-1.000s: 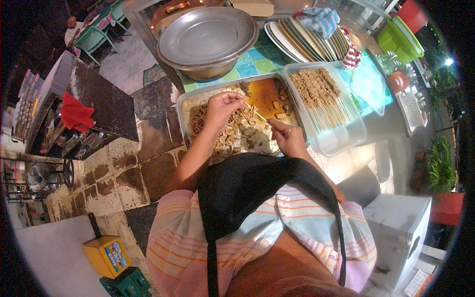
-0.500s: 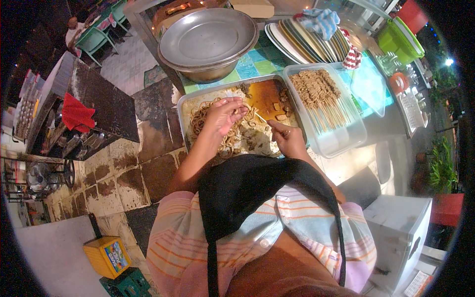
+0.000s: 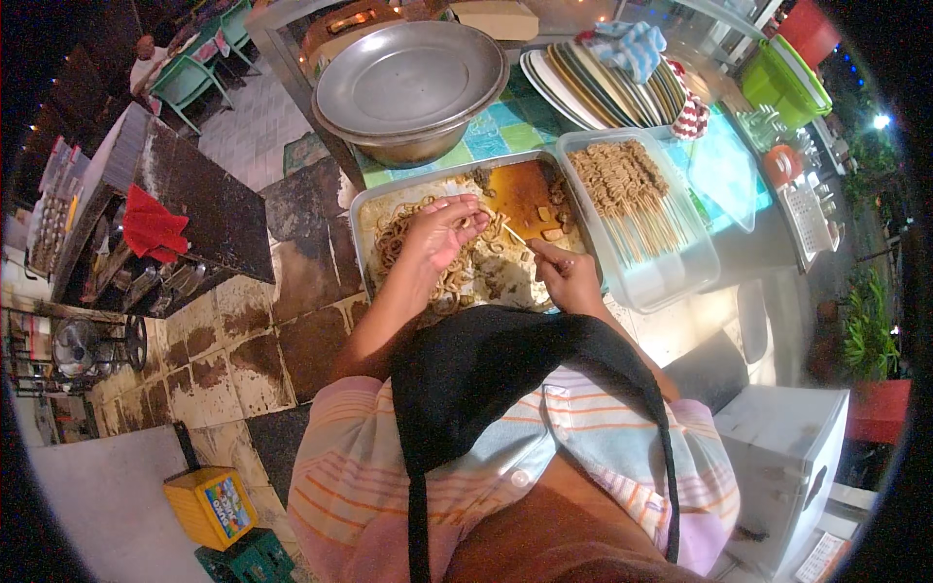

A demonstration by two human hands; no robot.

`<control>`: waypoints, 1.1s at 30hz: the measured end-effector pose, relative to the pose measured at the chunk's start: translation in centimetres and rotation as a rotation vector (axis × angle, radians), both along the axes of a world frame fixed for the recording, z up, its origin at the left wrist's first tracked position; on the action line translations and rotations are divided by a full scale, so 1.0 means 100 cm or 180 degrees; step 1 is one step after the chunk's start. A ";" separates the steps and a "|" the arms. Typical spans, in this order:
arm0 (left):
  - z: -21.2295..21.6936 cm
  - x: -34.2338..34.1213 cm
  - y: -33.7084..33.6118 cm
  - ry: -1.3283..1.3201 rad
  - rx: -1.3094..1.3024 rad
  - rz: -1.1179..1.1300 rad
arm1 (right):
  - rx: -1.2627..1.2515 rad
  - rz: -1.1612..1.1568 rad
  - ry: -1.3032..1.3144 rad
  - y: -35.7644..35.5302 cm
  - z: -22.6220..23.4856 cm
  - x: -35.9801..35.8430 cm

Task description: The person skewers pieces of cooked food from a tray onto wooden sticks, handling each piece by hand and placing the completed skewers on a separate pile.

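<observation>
My right hand is closed around the lower end of a thin wooden skewer, which slants up and left over a metal tray. At its upper end, my left hand pinches a curly brown strip of food that looks like intestine, largely covered by the fingers. A pile of similar curly strips lies in the tray's left part, partly under my left hand. Brown sauce with several small chunks pools at the far right. Beside the tray, a clear plastic container holds many loaded skewers, sticks pointing toward me.
A large pot with a metal lid stands behind the tray. Stacked plates with a blue striped cloth are at the back right, near a green bucket. A dark counter bearing a red cloth stands left.
Both hands stay over the tray with barely any movement. The skewer keeps nearly the same slant, its upper end still at my left fingers.
</observation>
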State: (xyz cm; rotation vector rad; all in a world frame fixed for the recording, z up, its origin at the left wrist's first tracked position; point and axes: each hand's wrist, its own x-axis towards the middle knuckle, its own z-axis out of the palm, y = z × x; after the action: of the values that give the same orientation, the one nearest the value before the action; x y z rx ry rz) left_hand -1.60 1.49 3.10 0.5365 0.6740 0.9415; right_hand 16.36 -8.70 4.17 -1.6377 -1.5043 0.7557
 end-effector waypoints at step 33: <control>-0.004 0.015 -0.020 -0.0082 -0.0135 -0.0046 | -0.0236 0.0063 0.0422 -0.002 -0.001 0.000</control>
State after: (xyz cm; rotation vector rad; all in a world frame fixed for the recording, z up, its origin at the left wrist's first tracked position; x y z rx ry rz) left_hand -0.13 -0.48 2.71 0.4904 0.6648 0.9174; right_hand 16.32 -8.91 4.04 -1.5961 -1.4156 0.9222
